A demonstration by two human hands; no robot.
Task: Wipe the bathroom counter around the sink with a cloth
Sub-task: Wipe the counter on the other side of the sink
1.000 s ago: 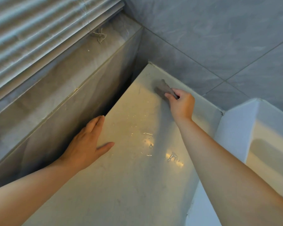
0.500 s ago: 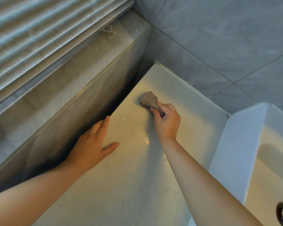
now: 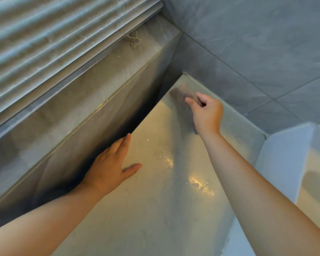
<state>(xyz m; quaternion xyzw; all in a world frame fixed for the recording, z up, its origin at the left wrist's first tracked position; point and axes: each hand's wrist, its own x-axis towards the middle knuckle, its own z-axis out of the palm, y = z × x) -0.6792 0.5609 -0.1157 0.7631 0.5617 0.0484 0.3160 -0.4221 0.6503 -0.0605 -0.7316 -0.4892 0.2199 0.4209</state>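
Observation:
A pale stone counter [image 3: 155, 209] runs from the near edge to the far corner, with wet glints in its middle. My right hand [image 3: 206, 113] presses a small brownish cloth [image 3: 177, 93] onto the counter close to that far corner; the cloth is blurred and partly hidden under my fingers. My left hand [image 3: 111, 169] lies flat on the counter's left edge, fingers spread, holding nothing. The white sink [image 3: 284, 163] rises at the right, its wall beside my right forearm.
A dark gap [image 3: 137, 122] separates the counter's left edge from a tiled ledge [image 3: 72, 111] under window blinds [image 3: 54, 37]. A blind cord [image 3: 134, 40] lies on the ledge. Grey tiled wall [image 3: 248, 52] closes off the back.
My right hand has swept the cloth from the counter's middle back toward the far corner. My left hand has stayed flat on the left edge.

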